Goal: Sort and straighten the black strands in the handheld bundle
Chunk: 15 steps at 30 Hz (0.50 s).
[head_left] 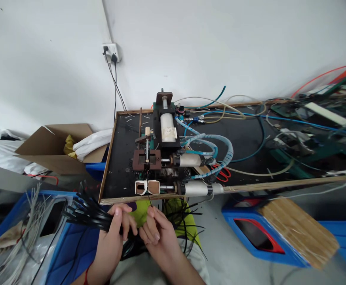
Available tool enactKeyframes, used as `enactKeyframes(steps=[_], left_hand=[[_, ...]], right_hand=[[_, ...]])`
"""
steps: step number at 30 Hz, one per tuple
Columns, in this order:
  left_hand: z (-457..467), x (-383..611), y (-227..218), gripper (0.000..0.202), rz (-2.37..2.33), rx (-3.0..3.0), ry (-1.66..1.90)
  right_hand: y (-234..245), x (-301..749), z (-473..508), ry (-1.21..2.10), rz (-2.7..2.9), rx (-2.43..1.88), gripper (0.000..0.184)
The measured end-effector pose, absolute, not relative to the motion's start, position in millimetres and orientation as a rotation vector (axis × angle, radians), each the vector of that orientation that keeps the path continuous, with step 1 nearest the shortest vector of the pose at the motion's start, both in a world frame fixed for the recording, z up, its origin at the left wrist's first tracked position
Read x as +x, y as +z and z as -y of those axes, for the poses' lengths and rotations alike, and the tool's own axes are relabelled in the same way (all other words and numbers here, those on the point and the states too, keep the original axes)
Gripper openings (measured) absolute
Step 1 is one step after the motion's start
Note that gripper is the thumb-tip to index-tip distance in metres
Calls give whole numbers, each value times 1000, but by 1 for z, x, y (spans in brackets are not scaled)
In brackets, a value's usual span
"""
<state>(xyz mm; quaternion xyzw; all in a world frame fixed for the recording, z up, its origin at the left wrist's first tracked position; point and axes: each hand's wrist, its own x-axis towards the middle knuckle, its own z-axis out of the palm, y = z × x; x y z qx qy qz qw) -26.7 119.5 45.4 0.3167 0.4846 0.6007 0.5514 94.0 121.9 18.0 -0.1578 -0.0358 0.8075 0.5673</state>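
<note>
My left hand (115, 229) is closed around a thick bundle of black cables (86, 211), whose loose ends fan out to the left. Beside it, my right hand (159, 229) pinches a thin black wire (149, 199) between thumb and fingertips. That wire runs up toward a small clamp with white-edged brown pads (147, 187) at the bench's front edge. Behind the clamp stands a pneumatic fixture (168, 128) with a white cylinder and a brown metal frame (146, 159). More black cable ends (187, 221) spread over the lap, right of my right hand.
The black bench top (244, 142) has a raised wooden edge and carries blue air hoses (225, 150). At left are a blue crate (63, 245) with pale wires and an open cardboard box (54, 146). A blue bin (250, 233) with a brown taped block (300, 229) sits lower right.
</note>
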Motion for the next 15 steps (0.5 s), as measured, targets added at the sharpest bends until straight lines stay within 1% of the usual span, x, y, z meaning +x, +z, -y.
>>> enactKeyframes(steps=[3,5,8,10,13,14,15], left_hand=[[-118,-26,47,33,-1097,726,1384],[-117,-25,47,31,-1025,662,1365],[-114,-25,48,24,-912,595,1376],[-111,-26,49,20,-823,586,1386],[-106,-29,50,18,-727,577,1375],[-104,-31,50,17,-712,571,1370],[-103,-32,50,17,-700,567,1366]], right_hand=[[16,92,-121,1834,158,-451,24],[15,91,-117,1768,257,-556,28],[13,101,-102,1692,559,-770,38],[6,123,-87,1605,840,-953,40],[-17,185,-63,1281,1157,-1363,40],[-27,210,-55,1121,1244,-1576,41],[-35,234,-47,1000,1375,-1846,38]])
